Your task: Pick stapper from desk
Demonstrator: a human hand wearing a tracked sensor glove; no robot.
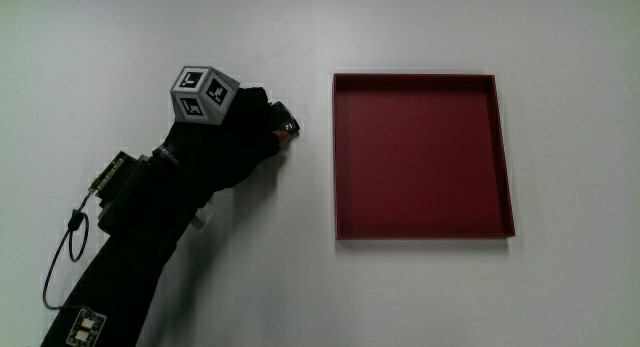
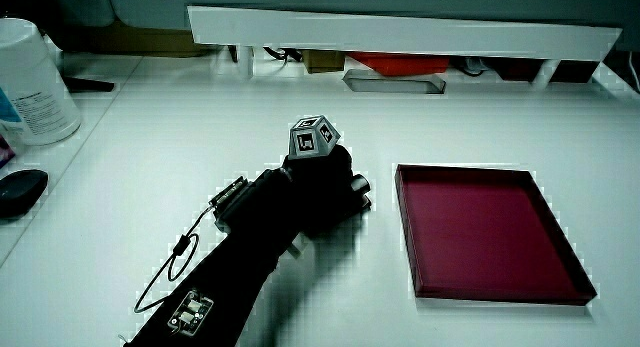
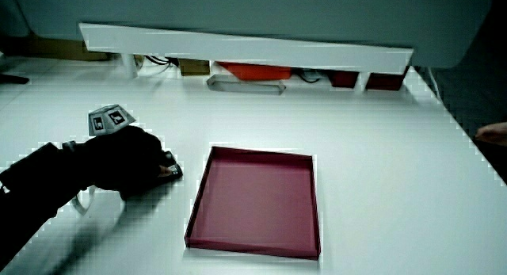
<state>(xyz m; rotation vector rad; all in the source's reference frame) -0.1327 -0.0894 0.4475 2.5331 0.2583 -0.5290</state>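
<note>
The gloved hand point(image 1: 245, 132) lies low on the white table beside the dark red tray point(image 1: 420, 227), its fingers curled around a small dark stapler point(image 1: 285, 122). Only the stapler's end toward the tray peeks out from under the fingers; the glove hides the remainder. In both side views the hand point(image 2: 325, 192) point(image 3: 135, 172) covers the stapler point(image 2: 362, 190) point(image 3: 170, 169), which rests on the tabletop. The patterned cube point(image 1: 204, 92) sits on the back of the hand.
The shallow red tray point(image 2: 480, 287) point(image 3: 253, 243) holds nothing. A white canister point(image 2: 30, 82) and a dark mouse-like object point(image 2: 18, 192) stand near the table's edge in a side view. A low white partition point(image 2: 400, 32) runs along the table, with small items under it.
</note>
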